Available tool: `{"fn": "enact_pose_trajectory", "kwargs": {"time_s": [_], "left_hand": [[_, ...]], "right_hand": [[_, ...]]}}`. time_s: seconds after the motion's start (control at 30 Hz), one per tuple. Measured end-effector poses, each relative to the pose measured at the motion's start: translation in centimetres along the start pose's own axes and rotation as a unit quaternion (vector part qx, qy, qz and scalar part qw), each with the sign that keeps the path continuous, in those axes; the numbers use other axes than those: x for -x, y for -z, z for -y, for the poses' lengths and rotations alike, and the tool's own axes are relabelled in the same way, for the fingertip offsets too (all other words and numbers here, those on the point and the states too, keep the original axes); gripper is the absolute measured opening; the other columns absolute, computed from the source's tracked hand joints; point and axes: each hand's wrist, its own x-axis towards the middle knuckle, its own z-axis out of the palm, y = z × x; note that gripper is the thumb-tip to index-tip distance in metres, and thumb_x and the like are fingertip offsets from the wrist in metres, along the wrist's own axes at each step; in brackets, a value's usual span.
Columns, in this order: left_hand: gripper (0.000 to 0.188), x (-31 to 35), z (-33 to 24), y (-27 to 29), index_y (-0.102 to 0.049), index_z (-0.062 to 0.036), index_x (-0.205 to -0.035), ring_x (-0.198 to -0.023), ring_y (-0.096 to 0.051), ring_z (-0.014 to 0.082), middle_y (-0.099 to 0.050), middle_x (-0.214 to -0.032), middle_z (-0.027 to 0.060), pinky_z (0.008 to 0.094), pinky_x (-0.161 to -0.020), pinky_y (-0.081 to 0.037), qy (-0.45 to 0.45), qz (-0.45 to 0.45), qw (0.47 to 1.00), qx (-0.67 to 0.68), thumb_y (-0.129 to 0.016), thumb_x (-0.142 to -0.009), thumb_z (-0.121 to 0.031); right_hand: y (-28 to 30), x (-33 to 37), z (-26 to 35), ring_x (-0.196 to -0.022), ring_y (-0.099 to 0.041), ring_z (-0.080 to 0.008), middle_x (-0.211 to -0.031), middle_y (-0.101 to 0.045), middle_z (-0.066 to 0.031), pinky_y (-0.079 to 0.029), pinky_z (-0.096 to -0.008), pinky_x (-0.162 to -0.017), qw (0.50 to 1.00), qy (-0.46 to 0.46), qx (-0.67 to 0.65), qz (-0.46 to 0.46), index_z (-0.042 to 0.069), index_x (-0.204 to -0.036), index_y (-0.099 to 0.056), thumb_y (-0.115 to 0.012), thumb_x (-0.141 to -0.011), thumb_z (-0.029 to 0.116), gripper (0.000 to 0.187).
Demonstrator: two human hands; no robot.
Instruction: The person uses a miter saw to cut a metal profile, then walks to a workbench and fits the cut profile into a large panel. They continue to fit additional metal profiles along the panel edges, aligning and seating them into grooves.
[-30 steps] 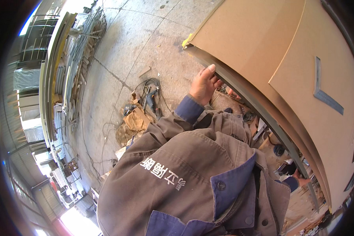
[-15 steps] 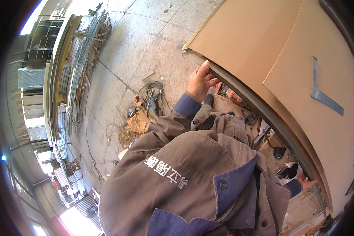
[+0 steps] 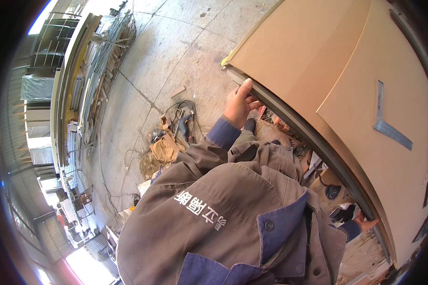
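A long dark grey metal strip [image 3: 309, 135] runs along the near edge of a brown-covered board [image 3: 290, 57]. My left hand [image 3: 238, 103] grips the strip close to its upper-left end, thumb on top and fingers curled underneath. Farther along, toward the lower right, my right hand [image 3: 364, 222] is closed round the same strip, its fingers partly hidden. An L-shaped steel square [image 3: 393, 131] lies flat on a second brown sheet [image 3: 361, 90], which overlaps the first board.
On the concrete floor [image 3: 176, 57] to the left are a blue power drill [image 3: 184, 125], cables and a torn brown bag [image 3: 164, 149]. Long metal profiles [image 3: 97, 76] are stacked at the far left. Scraps and a black coil-like item [image 3: 332, 192] lie below the board's edge.
My left hand and the strip's upper end have shifted slightly down and away from the board's edge, so more of that end shows. Both hands keep their grip.
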Motion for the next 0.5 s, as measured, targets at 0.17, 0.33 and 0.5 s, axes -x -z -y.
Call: {"fn": "enact_pose_trajectory", "kwargs": {"time_s": [0.17,0.33,0.5], "left_hand": [[0.053,0.3,-0.7,-0.6,-0.052,0.0036,-0.122,-0.099,-0.065,0.0237,-0.062,-0.111,0.0141,0.0384,-0.085,-0.055,0.009,-0.016,0.999,0.046,-0.061,-0.095,-0.04],[0.056,0.9,-0.9,0.2,-0.052,-0.0002,-0.126,-0.103,-0.063,0.0253,-0.061,-0.119,0.0144,0.0411,-0.089,-0.053,0.018,-0.015,1.0,0.01,-0.055,-0.096,-0.047],[0.052,1.8,-0.6,2.2,-0.054,-0.0026,-0.12,-0.099,-0.064,0.0233,-0.062,-0.112,0.011,0.0398,-0.085,-0.054,0.022,-0.059,0.998,-0.009,-0.056,-0.096,-0.049]], "right_hand": [[0.8,-1.2,-0.2,-0.104,-0.062,-0.0365,-0.12,-0.061,-0.0191,-0.055,-0.0514,-0.082,0.999,-0.02,-0.03,0.024,0.007,-0.119,-0.061,-0.077,-0.074,0.049,0.063],[0.5,2.1,-1.5,-0.103,-0.061,-0.0365,-0.118,-0.06,-0.0181,-0.055,-0.0507,-0.082,1.0,-0.008,-0.02,-0.008,0.01,-0.119,-0.061,-0.075,-0.075,0.046,0.059],[0.3,6.7,-1.7,-0.09,-0.06,-0.0329,-0.106,-0.06,-0.0172,-0.054,-0.0477,-0.075,1.0,-0.004,0.01,-0.019,0.014,-0.119,-0.059,-0.077,-0.073,0.049,0.06]]}}
